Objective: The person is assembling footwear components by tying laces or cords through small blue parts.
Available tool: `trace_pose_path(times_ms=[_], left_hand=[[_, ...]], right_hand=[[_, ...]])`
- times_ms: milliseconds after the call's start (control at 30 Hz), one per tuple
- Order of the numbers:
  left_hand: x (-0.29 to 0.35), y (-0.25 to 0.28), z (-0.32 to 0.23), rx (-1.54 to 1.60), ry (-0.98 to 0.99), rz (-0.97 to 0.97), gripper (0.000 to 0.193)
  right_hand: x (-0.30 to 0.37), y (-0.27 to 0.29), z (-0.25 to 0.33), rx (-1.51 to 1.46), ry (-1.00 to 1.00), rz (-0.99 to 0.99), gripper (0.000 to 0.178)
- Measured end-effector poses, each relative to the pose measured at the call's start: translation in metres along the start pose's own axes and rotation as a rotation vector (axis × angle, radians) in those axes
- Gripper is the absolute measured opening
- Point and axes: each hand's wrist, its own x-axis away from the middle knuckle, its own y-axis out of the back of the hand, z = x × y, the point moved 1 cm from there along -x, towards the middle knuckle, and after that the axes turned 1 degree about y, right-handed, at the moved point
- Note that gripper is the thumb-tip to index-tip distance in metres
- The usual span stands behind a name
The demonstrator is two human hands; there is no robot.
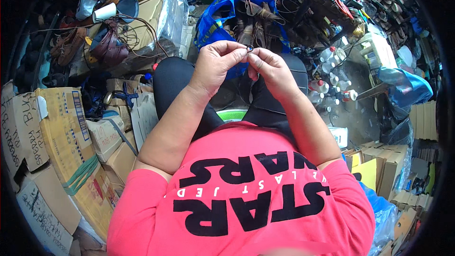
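Observation:
Above my lap, my left hand (214,66) and my right hand (275,70) meet fingertip to fingertip. Between them is a small dark, curved piece (250,48), partly hidden by the fingers; its kind is too small to make out. Both hands pinch it with thumb and forefinger. Just beyond the hands stands an open blue bag (215,19) holding several brown, shoe-shaped pieces (259,35).
Cardboard boxes (59,128) are stacked at my left. A large carton (147,14) at the back left bears a dark red leather piece (110,47), a white cup (104,13) and cords. Several bottles (318,86) stand on the floor at right, near a blue plastic bag (407,87).

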Motion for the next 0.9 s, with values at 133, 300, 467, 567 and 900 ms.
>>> trace_pose_path(times_ms=[133, 300, 467, 567, 900], left_hand=[[0.003, -0.001, -0.001, -0.090, -0.070, -0.040, 0.008], [0.005, 0.001, -0.009, -0.397, -0.127, -0.109, 0.005], [0.013, -0.010, -0.022, -0.809, -0.278, -0.088, 0.006], [0.016, -0.016, -0.026, -0.929, -0.348, -0.082, 0.006], [0.017, -0.015, -0.022, -0.626, -0.101, -0.025, 0.005]], right_hand=[[0.004, -0.009, 0.006, 0.206, -0.038, -0.121, 0.016], [0.006, 0.004, 0.013, 0.294, 0.143, -0.230, 0.022], [0.005, 0.000, 0.040, 0.734, 0.428, -0.231, 0.019], [0.003, -0.002, 0.043, 0.931, 0.447, -0.142, 0.013], [0.007, 0.002, 0.043, 0.950, 0.457, -0.103, 0.011]])
